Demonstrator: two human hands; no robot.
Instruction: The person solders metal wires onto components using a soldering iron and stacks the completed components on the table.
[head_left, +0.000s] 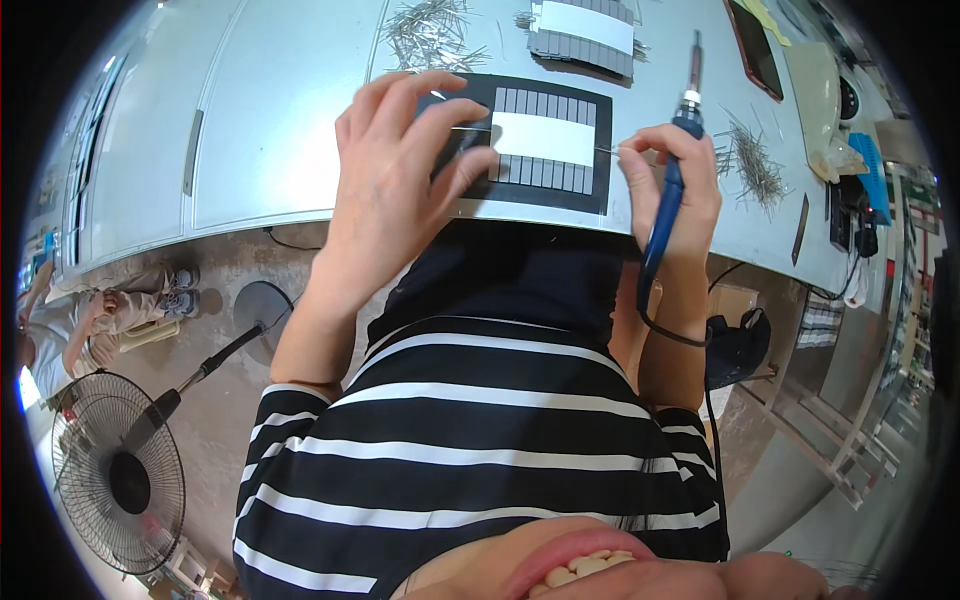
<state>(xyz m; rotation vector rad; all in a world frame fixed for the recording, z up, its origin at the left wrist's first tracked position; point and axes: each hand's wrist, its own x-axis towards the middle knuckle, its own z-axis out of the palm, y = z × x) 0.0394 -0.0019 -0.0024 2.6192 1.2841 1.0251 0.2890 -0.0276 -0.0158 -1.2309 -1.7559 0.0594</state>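
A black plate (pixel 604 185) lies near the table's front edge, bearing a white strip (pixel 545 137) between two rows of grey rectangular pieces (pixel 545 174). Over its left end is my left hand (pixel 390 150), thumb and forefinger apart on either side of a thin metal pin (pixel 470 128). My right hand (pixel 680 185) holds a soldering iron (pixel 663 220) with a blue handle, its tip pointing up and away from the plate. The thumb and forefinger of that hand come together at the plate's right edge, by a thin pin end; whether they grip it, I cannot tell.
Loose metal pins (pixel 430 35) form a pile at the back left, and more pins (pixel 755 165) lie to the right. Behind the plate sits a similar grey-and-white assembly (pixel 583 38). A phone (pixel 754 48) lies at the back right. A fan (pixel 120 470) stands on the floor, left; a person sits beyond.
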